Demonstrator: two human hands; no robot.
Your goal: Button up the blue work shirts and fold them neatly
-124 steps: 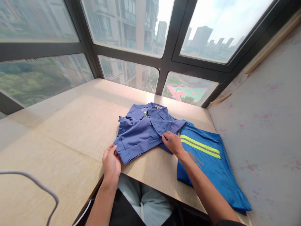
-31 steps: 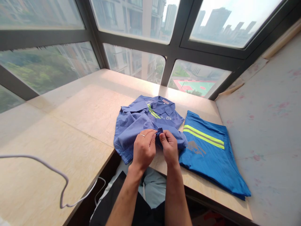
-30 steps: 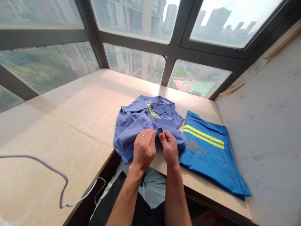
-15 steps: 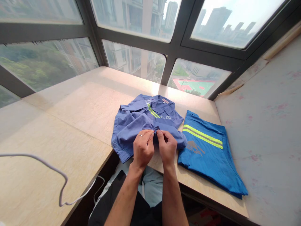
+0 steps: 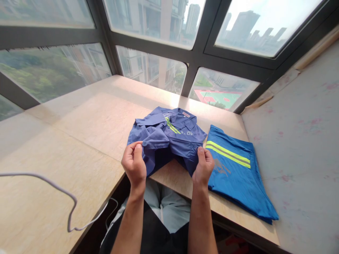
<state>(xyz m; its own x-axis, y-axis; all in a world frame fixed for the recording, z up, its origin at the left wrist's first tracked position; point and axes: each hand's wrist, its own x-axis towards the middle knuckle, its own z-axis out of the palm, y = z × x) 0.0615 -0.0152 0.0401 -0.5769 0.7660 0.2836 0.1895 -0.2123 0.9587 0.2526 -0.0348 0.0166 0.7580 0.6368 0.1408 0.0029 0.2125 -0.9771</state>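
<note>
A purple-blue work shirt [image 5: 156, 132] with a collar and a yellow-green reflective stripe lies on the ledge in front of me. My left hand [image 5: 134, 163] pinches one front edge of it, beside a round button [image 5: 144, 143]. On the other side, my right hand [image 5: 203, 165] grips the opposite edge between thumb and fingers. The lower front of the shirt is spread apart between both hands, and the ledge shows through the gap below. Some of the shirt's cloth hangs in folds under my fingers.
A folded bright blue garment [image 5: 233, 180] with a yellow-green stripe lies to the right, by the papered wall [image 5: 302, 148]. A white cable [image 5: 71, 201] curves over the left part of the stone-look ledge [image 5: 66, 130]. Framed windows [image 5: 156, 65] stand behind.
My hands were together at the middle of the shirt. They have moved apart, left and right, each pulling one edge, so the shirt front has parted.
</note>
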